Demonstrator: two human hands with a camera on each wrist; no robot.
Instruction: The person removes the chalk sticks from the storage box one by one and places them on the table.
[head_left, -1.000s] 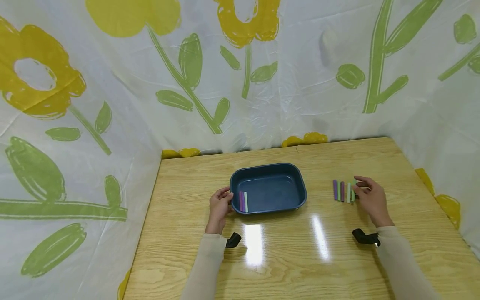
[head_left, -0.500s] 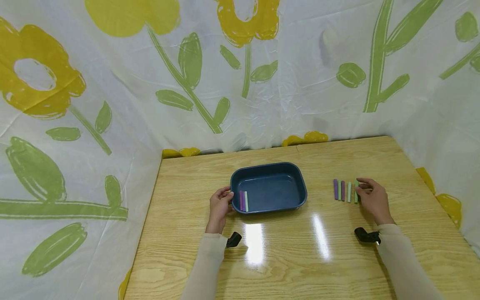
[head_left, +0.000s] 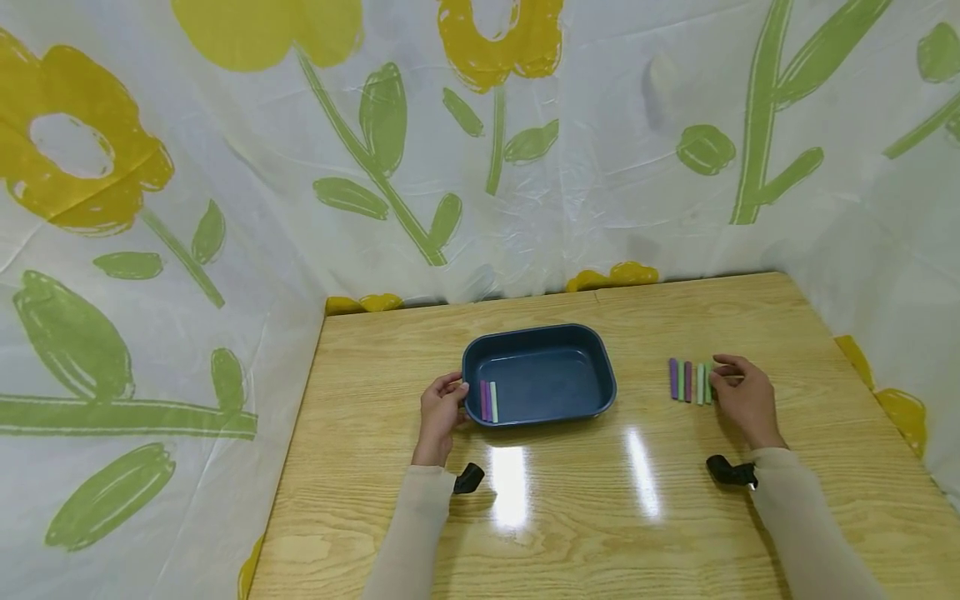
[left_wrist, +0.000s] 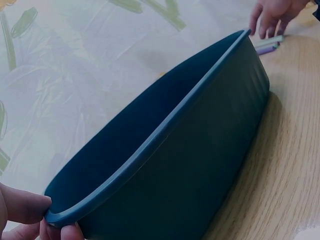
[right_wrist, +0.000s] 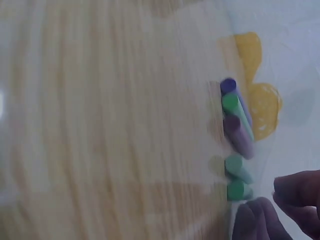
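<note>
My left hand [head_left: 440, 417] pinches the left rim of a dark blue tray [left_wrist: 165, 130], thumb and fingertips at the edge in the left wrist view. At the tray's left end lie two purple chalk sticks [head_left: 486, 401] and a pale one [head_left: 492, 402]. To the right of the tray, my right hand [head_left: 745, 402] is beside a row of several chalk sticks, its fingertips right at the green chalk [right_wrist: 236, 191] on the row's right end. Left of that stick are a pale green chalk [right_wrist: 235, 166], a mauve chalk [right_wrist: 236, 131], another green chalk [right_wrist: 231, 102] and a purple chalk [right_wrist: 228, 86].
A wooden table [head_left: 600, 517] carries everything, with bright light reflections near its front. A white curtain [head_left: 622, 183] printed with yellow flowers and green leaves hangs behind and at both sides. Black wrist mounts [head_left: 468, 478] stick out from both sleeves.
The rightmost green chalk has shifted left, closer to the pale green chalk, with my right fingertips beside it. My left hand has stayed on the tray rim.
</note>
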